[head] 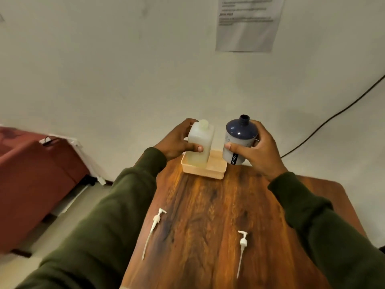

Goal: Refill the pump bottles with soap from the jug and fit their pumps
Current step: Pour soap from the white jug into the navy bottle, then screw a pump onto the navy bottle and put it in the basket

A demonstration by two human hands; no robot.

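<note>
Both bottles are up! The left hand [177, 140] grips the white bottle [200, 142], its base over the tray [216, 174] at the desk's [208, 226] far edge; the right hand [256, 149] clasps the dark blue bottle [237, 140], neck open. Two pumps [156, 221] [243, 241] lie on the desk nearer the person.

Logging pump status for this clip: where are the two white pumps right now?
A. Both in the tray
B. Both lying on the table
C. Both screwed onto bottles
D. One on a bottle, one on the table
B: the left pump and right pump lie loose on the wooden table, near the person; both bottle necks are open.
</note>
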